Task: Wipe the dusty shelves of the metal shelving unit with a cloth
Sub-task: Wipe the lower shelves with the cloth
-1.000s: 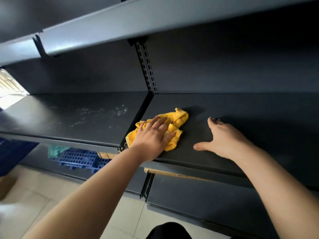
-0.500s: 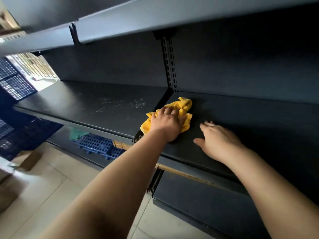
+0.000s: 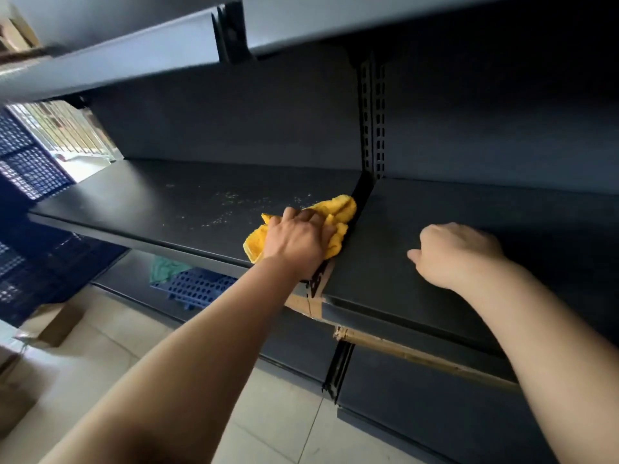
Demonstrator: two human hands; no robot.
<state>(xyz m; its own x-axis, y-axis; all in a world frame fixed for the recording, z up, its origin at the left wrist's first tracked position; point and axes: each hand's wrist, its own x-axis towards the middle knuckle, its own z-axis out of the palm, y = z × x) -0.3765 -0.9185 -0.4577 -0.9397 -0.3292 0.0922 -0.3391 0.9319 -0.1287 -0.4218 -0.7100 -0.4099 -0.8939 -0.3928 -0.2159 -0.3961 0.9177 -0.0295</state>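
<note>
Cloth [image 3: 336,212], yellow and bunched, is seen from the head camera lying on the left-hand shelf [image 3: 187,209], right against the gap where that shelf meets the neighbouring one under the slotted upright [image 3: 371,115]. It is pressed flat under the left hand [image 3: 296,241], whose fingers are spread and curled lightly over the folds, so that it is pinned rather than pinched. The right hand [image 3: 459,254] is laid on the right-hand shelf [image 3: 469,212], well apart from the cloth, with nothing held; its fingers are bent under loosely and the thumb is stretched out to the side. The cloth is judged to be soft, light and limp: it can be expected to crumple and trail behind a push, so it is best taken with a broad palm over the middle of the bunch, not by a corner. On smooth painted metal it should slide easily. Pale specks of dust [image 3: 241,204] are scattered on the left-hand shelf just beyond the cloth, and that patch looks not yet wiped. On the lower shelf a blue perforated crate [image 3: 197,288] is lying, with a green rag [image 3: 164,269] beside or partly on it; which cannot be told, and nothing is seen inside the crate. A cardboard box [image 3: 53,324] is standing on the tiled floor at the left, its contents hidden.
</note>
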